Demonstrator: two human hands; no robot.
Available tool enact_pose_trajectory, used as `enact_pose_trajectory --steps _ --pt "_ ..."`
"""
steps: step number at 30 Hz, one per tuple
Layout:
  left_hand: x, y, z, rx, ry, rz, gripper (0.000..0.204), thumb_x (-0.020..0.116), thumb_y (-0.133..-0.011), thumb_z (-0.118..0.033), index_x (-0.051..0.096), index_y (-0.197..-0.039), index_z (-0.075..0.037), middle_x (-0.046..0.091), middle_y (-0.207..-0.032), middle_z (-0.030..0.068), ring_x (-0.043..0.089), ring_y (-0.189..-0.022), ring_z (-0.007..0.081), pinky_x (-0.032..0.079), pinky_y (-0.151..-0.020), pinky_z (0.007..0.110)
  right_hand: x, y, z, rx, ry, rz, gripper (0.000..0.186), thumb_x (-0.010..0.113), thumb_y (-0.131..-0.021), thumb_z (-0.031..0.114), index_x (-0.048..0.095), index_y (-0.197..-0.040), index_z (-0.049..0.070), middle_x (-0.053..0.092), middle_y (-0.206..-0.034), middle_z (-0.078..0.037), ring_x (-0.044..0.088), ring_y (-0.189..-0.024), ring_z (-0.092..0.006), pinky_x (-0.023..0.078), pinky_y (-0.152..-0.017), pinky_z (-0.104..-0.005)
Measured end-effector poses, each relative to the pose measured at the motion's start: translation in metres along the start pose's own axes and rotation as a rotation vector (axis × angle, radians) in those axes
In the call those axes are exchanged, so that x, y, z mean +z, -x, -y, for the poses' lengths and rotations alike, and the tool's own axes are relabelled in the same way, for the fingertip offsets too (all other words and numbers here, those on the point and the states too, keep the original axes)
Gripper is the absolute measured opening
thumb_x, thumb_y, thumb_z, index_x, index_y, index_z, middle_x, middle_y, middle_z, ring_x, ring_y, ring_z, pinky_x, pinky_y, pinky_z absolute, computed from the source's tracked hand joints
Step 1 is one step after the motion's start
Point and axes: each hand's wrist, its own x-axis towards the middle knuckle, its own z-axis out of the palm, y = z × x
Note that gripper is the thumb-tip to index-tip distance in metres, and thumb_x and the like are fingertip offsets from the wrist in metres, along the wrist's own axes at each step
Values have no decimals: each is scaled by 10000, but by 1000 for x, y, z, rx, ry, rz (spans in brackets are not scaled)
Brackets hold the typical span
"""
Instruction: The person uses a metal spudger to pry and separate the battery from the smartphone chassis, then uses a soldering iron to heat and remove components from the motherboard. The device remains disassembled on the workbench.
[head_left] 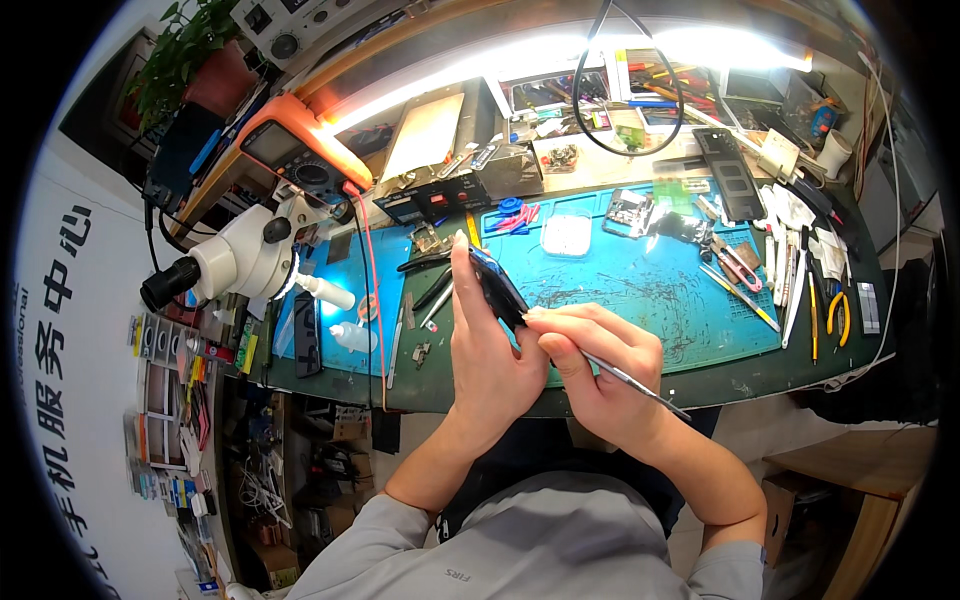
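Head view — my left hand (495, 370) grips a black device (500, 292), right hand (612, 375) a thin tool (650, 393) — light pressure seems best.

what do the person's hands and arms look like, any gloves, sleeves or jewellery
The left hand and right hand are bare: no gloves, and no watch, bracelet or ring shows. Both forearms are uncovered. The plain light grey sleeves end near the elbows and match the grey shirt, which has a small dark printed marking.
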Motion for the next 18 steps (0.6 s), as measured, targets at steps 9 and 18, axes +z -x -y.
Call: enact_pose_trajectory --steps 9,18 --pt "-4 -2 -12 -17 24 31 911 616 -886 -79 92 -1614 78 437 -1433 424 541 -1251 578 484 -1026 555 0 0 0 8 -9 2 105 737 -952 64 756 -1032 0 765 -950 -135 748 -769 -274 593 -661 -326" --pt "-4 -1 -9 -36 57 41 919 613 -876 -71 89 -1617 75 413 -1461 426 523 -1287 576 475 -1051 547 0 0 -1 9 -14 3 112 740 -951 62 757 -1040 -4 764 -942 -136 747 -768 -273 589 -662 -323"
